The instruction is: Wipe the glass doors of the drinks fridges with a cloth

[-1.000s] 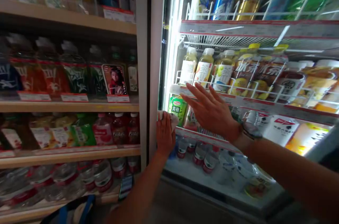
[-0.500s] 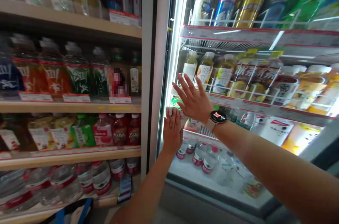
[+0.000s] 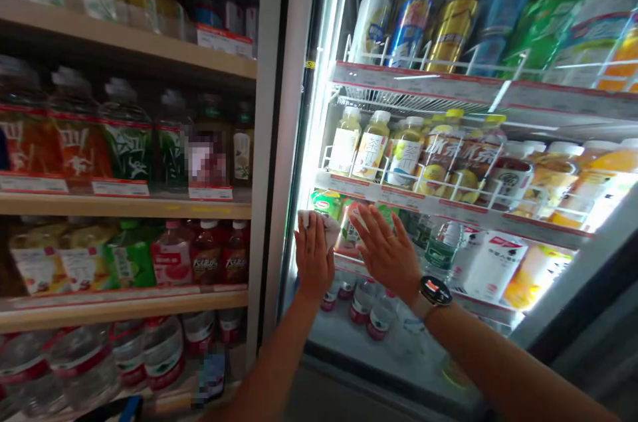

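My left hand [image 3: 314, 254] lies with its fingers stretched upward over a white cloth [image 3: 326, 228], pressing it to the glass door of a lit drinks fridge near the door's left edge. Part of the cloth is hidden under the fingers. To the right, my right hand [image 3: 387, 248] is open with fingers spread, at the glass and holding nothing. A dark-faced watch [image 3: 435, 290] is on the right wrist. Behind the glass, close to my hands, are a green pack [image 3: 326, 201] and tea bottles with white labels [image 3: 345, 146].
Left of the fridge frame [image 3: 272, 143], open wooden shelves [image 3: 124, 206] carry several rows of bottled drinks. Inside the fridge, cans [image 3: 369, 20] stand on the top shelf and water bottles [image 3: 381, 316] at the bottom. A phone [image 3: 212, 372] shows at the lower left, partly blurred.
My right hand has come down the glass, from in front of the tea bottles to below their shelf. My left hand stays at about the same spot. The view has shifted slightly.
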Action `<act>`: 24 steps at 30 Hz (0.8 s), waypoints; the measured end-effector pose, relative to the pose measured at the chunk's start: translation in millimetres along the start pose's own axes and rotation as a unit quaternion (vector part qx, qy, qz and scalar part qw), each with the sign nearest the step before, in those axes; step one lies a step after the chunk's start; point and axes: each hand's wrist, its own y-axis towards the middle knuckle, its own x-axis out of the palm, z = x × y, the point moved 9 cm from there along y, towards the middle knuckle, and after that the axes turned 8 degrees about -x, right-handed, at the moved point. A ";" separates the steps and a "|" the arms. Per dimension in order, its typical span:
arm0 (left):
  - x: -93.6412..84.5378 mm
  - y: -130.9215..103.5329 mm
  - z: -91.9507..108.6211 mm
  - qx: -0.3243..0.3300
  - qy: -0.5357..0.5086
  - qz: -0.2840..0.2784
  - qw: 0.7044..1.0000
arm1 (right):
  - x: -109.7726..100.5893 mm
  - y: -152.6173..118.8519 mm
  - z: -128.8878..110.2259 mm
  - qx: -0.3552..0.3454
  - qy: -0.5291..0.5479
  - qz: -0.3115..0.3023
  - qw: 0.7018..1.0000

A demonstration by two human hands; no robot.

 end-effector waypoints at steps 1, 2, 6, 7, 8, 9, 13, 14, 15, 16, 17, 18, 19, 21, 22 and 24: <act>3.2 -2.1 4.1 0.011 0.000 -0.007 1.000 | 1.3 -3.6 -0.9 0.015 -0.002 0.006 1.000; 6.2 -3.9 7.7 0.029 0.003 -0.016 0.999 | 2.4 -5.2 -1.6 0.027 -0.004 0.013 1.000; -0.8 2.9 -13.3 0.006 0.003 0.010 1.000 | 6.2 -3.3 -3.2 0.040 0.003 0.019 0.999; -7.8 7.1 -27.9 -0.036 -0.003 0.035 0.999 | 6.9 -3.0 -2.6 0.042 0.007 0.016 0.999; -15.0 10.3 -42.5 -0.080 -0.009 0.061 0.995 | 7.4 -3.2 -2.0 0.043 0.011 0.014 0.999; -20.9 12.0 -55.1 -0.120 -0.014 0.083 0.989 | 7.8 -3.5 -1.6 0.043 0.013 0.011 0.999; -20.9 3.1 -62.2 -0.162 -0.019 0.099 0.982 | 9.0 -5.0 -2.3 0.037 0.008 0.007 0.999; -15.3 -2.8 -53.8 -0.146 -0.017 0.086 0.985 | 9.2 -5.0 -2.9 0.035 0.007 0.007 0.999; -8.9 -9.9 -42.8 -0.122 -0.015 0.071 0.990 | 9.3 -4.9 -3.3 0.033 0.007 0.007 0.999; -2.4 -17.9 -30.4 -0.091 -0.013 0.056 0.994 | 9.1 -4.8 -3.6 0.032 0.006 0.008 0.999; 3.4 -25.9 -17.5 -0.055 -0.013 0.040 0.998 | 8.8 -4.6 -3.7 0.031 0.005 0.009 0.999; 7.8 -33.3 -5.6 -0.017 -0.016 0.027 0.999 | 8.3 -4.5 -3.5 0.033 0.004 0.010 0.999; 10.4 -39.2 4.5 0.022 -0.018 0.017 0.999 | 7.5 -4.5 -3.2 0.035 0.003 0.012 0.999; 11.6 -44.0 14.6 0.088 -0.016 -0.003 0.996 | 5.7 -4.4 -2.5 0.040 0.004 0.017 0.999; 9.6 -41.8 12.3 0.102 -0.010 -0.007 0.995 | 4.9 -4.2 -2.5 0.040 0.004 0.019 0.999; 0.7 -28.5 -8.0 0.075 0.008 0.005 0.997 | 4.6 -3.6 -3.2 0.035 0.001 0.018 0.999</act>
